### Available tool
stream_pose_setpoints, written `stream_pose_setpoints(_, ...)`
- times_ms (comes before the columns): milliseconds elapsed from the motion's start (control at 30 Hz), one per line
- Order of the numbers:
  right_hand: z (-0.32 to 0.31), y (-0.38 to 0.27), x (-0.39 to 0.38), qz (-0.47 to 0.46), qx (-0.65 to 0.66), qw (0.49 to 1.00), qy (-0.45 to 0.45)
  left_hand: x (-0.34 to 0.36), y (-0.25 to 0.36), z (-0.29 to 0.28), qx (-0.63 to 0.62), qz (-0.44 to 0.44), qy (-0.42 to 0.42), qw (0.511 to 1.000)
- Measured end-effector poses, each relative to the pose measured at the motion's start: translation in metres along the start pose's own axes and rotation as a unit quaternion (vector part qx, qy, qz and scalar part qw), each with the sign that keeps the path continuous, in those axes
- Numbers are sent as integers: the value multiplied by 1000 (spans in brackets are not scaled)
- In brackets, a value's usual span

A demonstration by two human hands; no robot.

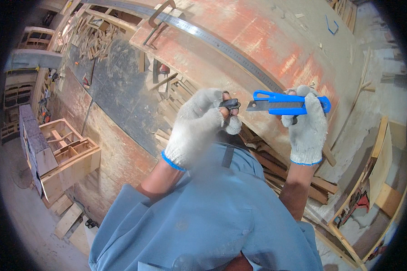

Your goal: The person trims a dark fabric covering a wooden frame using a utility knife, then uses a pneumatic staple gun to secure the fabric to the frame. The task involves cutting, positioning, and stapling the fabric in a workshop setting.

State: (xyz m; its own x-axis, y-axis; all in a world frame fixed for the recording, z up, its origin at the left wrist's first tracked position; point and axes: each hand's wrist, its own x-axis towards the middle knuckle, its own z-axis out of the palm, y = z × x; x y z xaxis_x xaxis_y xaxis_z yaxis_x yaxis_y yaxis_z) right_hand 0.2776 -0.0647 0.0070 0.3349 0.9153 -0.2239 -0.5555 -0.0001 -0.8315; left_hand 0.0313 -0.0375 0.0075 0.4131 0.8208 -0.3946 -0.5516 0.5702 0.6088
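Both of my hands wear white knitted gloves with blue cuffs and are raised in front of my chest. My left hand (190,128) pinches a small black piece (229,104) between thumb and fingers; its exact kind is too small to make out. To its right, my right hand (309,133) is closed round a blue utility knife (282,105). The knife lies level, and its bare blade (258,106) points left toward the black piece. A short gap separates the blade tip from that piece.
Beyond my hands is a worn reddish board surface (253,27), with a long metal ruler (217,44) across it and a clamp (160,18) at the far left. Wood strips (276,167) lie below my hands. A wooden box frame (72,158) stands left, a panel frame (377,167) right.
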Motion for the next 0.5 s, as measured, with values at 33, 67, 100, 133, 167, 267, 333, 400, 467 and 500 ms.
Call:
stream_pose_setpoints(33,0,-1,1,3,2,1000,-10,0,1,0,15,3,6,1000)
stream_pose_setpoints(67,1,0,1,1,-1,1000,-10,1,2,0,19,3,7,1000)
stream_pose_setpoints(100,1,0,1,-2,-3,1000,-11,2,2,-1,22,2,9,1000)
stream_pose_setpoints(133,2,0,2,-5,-6,1000,-11,3,2,-2,26,2,10,1000)
stream_pose_setpoints(167,3,0,3,-4,-9,1000,-9,2,4,-1,31,6,14,999)
stream_pose_setpoints(267,9,0,5,-3,-18,1000,4,0,8,2,60,22,26,998)
stream_pose_setpoints(333,12,2,5,-5,-25,999,21,0,10,3,96,38,33,994)
stream_pose_setpoints(400,13,2,6,0,-32,999,22,2,11,5,126,67,55,988)
stream_pose_setpoints(467,15,2,7,3,-36,999,23,3,15,8,153,99,73,981)
stream_pose_setpoints(500,15,2,7,3,-38,999,24,3,19,11,164,116,80,976)
